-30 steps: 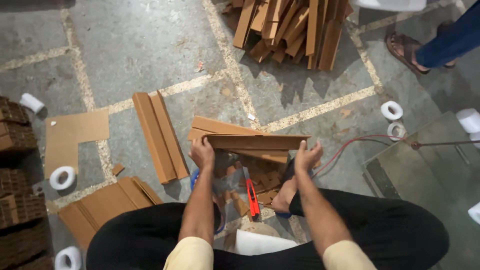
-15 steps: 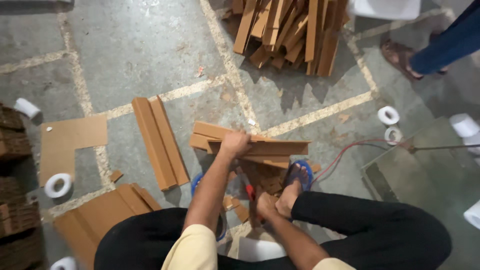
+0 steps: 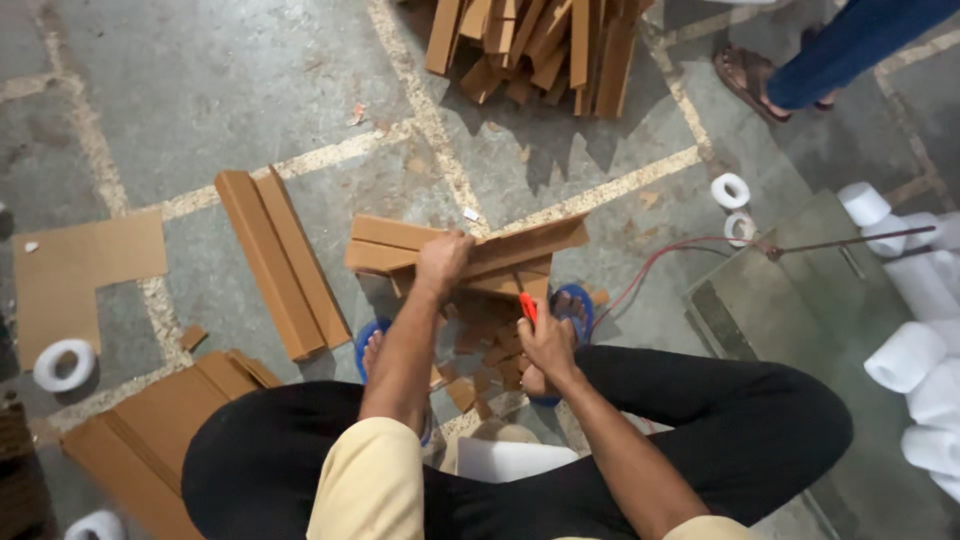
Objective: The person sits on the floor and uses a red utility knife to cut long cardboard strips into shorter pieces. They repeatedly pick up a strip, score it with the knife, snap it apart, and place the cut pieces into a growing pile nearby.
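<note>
Both hands busy: left hand (image 3: pixel 443 258) pins cardboard strip (image 3: pixel 520 245), right hand's (image 3: pixel 545 343) grip below it

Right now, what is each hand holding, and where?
Left hand grips the cardboard strip near its middle; right hand holds the red cutter by its lower end.

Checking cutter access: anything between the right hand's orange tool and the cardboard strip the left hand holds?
Nothing visible. The right hand holds the orange tool just below the cardboard strip, which the left hand presses down on the stack. Only cardboard scraps lie lower, near the feet.
</note>
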